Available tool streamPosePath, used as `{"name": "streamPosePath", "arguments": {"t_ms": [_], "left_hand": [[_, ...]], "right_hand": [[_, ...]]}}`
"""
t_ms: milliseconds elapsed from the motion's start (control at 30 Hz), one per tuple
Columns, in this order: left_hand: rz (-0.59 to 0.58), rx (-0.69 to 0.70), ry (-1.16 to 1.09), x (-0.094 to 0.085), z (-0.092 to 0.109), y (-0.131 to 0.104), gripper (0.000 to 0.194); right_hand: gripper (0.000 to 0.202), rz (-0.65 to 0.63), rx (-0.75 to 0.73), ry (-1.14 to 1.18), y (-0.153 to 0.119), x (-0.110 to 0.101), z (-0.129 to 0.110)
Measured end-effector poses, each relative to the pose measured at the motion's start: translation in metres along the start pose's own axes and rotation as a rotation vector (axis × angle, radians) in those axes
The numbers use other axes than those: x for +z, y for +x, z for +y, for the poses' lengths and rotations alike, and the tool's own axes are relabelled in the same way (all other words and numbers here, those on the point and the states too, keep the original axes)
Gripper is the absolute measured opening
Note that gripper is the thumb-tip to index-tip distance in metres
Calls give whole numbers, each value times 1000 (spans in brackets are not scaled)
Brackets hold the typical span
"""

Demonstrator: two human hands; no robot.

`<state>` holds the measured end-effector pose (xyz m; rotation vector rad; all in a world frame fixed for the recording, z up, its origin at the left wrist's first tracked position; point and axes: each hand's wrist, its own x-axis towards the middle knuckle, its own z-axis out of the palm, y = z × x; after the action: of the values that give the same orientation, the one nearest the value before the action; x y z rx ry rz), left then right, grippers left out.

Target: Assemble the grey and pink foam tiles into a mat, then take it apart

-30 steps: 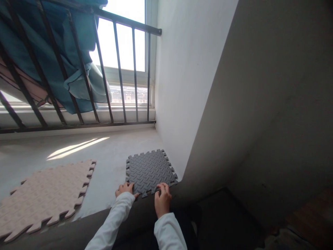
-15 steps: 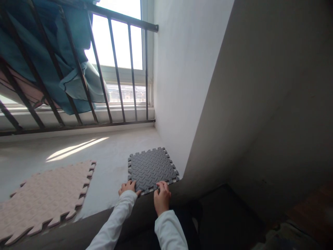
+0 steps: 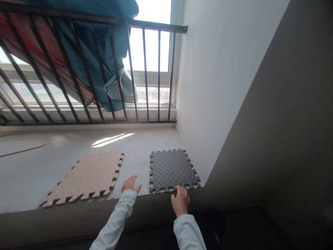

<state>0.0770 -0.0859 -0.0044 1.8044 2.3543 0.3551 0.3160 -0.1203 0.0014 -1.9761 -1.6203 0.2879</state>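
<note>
A dark grey foam puzzle mat (image 3: 173, 170) with a raised tread pattern lies flat on the window ledge against the right wall. At its front edge is my right hand (image 3: 181, 199), fingers curved and apart; whether the fingertips touch the mat I cannot tell. My left hand (image 3: 130, 184) hovers over the ledge between the two mats, thumb and fingers spread, holding nothing. To its left lies a beige foam puzzle mat (image 3: 88, 175) with notched edges, reaching to the ledge's front edge.
Black metal railing (image 3: 145, 74) runs along the window, with a blue and pink cloth (image 3: 109, 66) hanging behind it. A thin pink strip (image 3: 23, 151) is on the ledge (image 3: 15, 187) at far left. A white wall (image 3: 213, 76) bounds the right side.
The view has swung left, bringing more of the ledge and railing in. My left hand has come off the grey mat and moved left. My right hand stays by its front edge.
</note>
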Motion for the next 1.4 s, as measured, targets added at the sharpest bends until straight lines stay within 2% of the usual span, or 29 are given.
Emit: {"name": "streamPosePath", "arguments": {"t_ms": [67,133,233,300,533,667,733,833,1133,1200,1300,1367,1400], "left_hand": [[134,-149,37,-10,-37,-10,44],[215,-318,85,-19,-68,-20,41],[206,-429,139,-27,-94,-28,35],[153,-410,165,-30,-99,-28,32],[-12,-377,235,-40,-93,-13,34],[0,-341,244,-42,-86,-9,31],[43,-285,218,-39,-74,-10,30],[78,-182,159,-30,-40,-15,27],[76,-24,-84,-16,99,-24,24],[43,42,-156,-8,132,-28,25],[-50,239,-313,10,174,-33,29],[-134,385,-406,18,189,-33,52],[-180,427,-411,18,189,-29,62]], "right_hand": [[34,-40,0,-66,0,-2,-2],[35,-66,-11,-111,1,-4,-4],[36,-101,-11,-140,2,-6,-7],[37,-119,-3,-141,2,-7,-8],[36,-128,20,-129,-1,-10,-6],[36,-118,25,-101,-1,-12,-4],[35,-111,32,-84,-1,-12,-4],[34,-94,43,-54,-1,-12,-4],[31,-2,46,72,-1,-7,2],[30,31,45,92,-1,-3,7],[28,66,20,123,0,2,16],[28,87,22,131,1,4,21],[28,96,34,131,1,3,23]]}}
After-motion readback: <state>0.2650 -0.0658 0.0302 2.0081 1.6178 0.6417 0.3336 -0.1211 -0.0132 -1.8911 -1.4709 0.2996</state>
